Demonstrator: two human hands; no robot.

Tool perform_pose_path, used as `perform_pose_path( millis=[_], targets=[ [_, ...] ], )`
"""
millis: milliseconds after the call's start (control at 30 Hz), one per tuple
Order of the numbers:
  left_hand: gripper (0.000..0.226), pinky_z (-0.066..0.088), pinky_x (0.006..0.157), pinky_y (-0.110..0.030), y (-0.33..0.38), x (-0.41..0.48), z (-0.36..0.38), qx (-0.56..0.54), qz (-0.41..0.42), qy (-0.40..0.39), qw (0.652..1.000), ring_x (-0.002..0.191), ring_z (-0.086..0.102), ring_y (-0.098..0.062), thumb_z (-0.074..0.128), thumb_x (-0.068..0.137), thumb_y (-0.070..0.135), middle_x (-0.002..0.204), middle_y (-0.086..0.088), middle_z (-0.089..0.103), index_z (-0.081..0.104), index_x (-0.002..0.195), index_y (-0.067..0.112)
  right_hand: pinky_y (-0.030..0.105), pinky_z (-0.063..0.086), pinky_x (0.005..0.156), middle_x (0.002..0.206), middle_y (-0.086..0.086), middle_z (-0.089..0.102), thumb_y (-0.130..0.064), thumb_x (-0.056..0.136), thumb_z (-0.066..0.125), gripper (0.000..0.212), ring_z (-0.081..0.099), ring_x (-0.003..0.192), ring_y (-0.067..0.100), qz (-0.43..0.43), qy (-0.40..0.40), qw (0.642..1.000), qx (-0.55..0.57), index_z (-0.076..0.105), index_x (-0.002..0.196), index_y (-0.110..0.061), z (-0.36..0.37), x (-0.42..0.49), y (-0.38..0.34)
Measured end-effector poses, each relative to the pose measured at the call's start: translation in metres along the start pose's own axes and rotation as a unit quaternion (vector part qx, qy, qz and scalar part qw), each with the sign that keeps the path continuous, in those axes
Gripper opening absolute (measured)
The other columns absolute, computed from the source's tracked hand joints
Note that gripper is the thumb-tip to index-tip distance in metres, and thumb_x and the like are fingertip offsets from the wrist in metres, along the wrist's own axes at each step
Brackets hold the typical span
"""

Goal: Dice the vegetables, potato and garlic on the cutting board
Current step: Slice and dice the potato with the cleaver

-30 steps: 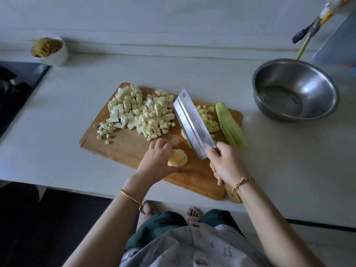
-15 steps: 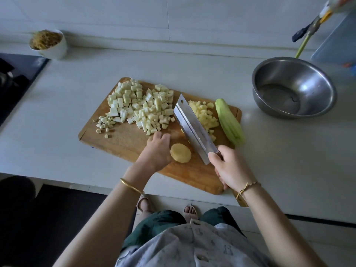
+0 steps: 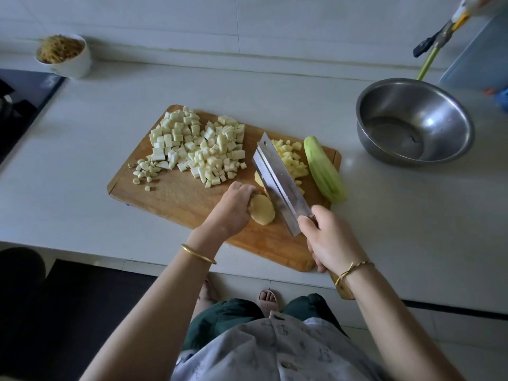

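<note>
- Centrally, a wooden cutting board (image 3: pixel 176 199) lies at an angle on the pale worktop (image 3: pixel 384 215).
- On the board's near middle, the left hand (image 3: pixel 232 209) holds a potato piece (image 3: pixel 262 213), with its fingers (image 3: pixel 242 188) curled over the piece's far edge.
- The right hand (image 3: pixel 330 240) is wrapped tightly round the wooden handle of a cleaver (image 3: pixel 277 182). The handle's end sticks out below the wrist, past the board's near edge.
- The cleaver's blade runs diagonally across the board, just right of the potato piece. Whether its edge touches the board cannot be told.
- Another bit of potato peeks out from under the blade on its left side.
- Right of the blade, diced potato (image 3: pixel 292 160) sits in a small yellow heap. Just beside it, a peeled green gourd (image 3: pixel 323 170) lies along the board's right end.
- A large pile of white vegetable cubes (image 3: pixel 198 147) covers the far left of the board, with chopped garlic (image 3: pixel 144 171) near the left edge.
- A steel bowl (image 3: pixel 450 116) stands on the worktop to the far right, apart from the board.
- A white cup (image 3: pixel 74 64) of brownish shreds stands at the far left by the wall.
</note>
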State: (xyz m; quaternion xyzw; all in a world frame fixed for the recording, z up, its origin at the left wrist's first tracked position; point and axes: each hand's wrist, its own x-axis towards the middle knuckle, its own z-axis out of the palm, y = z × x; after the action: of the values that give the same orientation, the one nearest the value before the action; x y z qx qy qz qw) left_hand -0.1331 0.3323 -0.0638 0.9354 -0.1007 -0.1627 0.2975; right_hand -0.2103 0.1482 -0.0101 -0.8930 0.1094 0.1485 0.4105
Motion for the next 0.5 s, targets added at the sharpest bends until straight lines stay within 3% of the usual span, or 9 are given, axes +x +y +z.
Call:
perform_pose_path(
  millis=[100, 200, 500],
  targets=[
    [0.052, 0.046, 0.097, -0.037, 0.007, -0.012, 0.012, -0.068, -0.039, 0.064, 0.995, 0.112, 0.051, -0.024, 0.060, 0.083, 0.010, 0.126, -0.008, 0.049, 0.048, 0.133, 0.011, 0.026, 0.044, 0.036, 0.060, 0.010, 0.048, -0.026, 0.097, 0.041, 0.028, 0.044, 0.035, 0.017, 0.003, -0.006, 1.000, -0.005, 0.039, 0.075, -0.009, -0.001, -0.004, -0.003],
    [0.049, 0.035, 0.102, -0.035, 0.013, -0.017, 0.027, -0.045, -0.057, 0.129, 0.989, 0.122, 0.043, -0.027, 0.067, 0.086, 0.025, 0.131, -0.005, 0.051, 0.052, 0.131, 0.014, 0.025, 0.043, 0.038, 0.059, 0.007, 0.048, -0.027, 0.098, 0.041, 0.027, 0.043, 0.037, 0.018, 0.011, -0.019, 1.000, 0.000, 0.040, 0.077, -0.010, 0.001, -0.005, -0.006],
    [0.045, 0.031, 0.100, -0.026, 0.015, -0.026, 0.042, -0.054, -0.055, 0.189, 0.979, 0.123, 0.044, -0.025, 0.066, 0.088, 0.014, 0.130, -0.005, 0.055, 0.055, 0.131, 0.009, 0.024, 0.041, 0.036, 0.063, 0.007, 0.046, -0.026, 0.098, 0.036, 0.026, 0.042, 0.042, 0.019, 0.029, -0.056, 0.997, -0.038, 0.044, 0.084, -0.005, -0.002, -0.004, -0.018]
  ],
)
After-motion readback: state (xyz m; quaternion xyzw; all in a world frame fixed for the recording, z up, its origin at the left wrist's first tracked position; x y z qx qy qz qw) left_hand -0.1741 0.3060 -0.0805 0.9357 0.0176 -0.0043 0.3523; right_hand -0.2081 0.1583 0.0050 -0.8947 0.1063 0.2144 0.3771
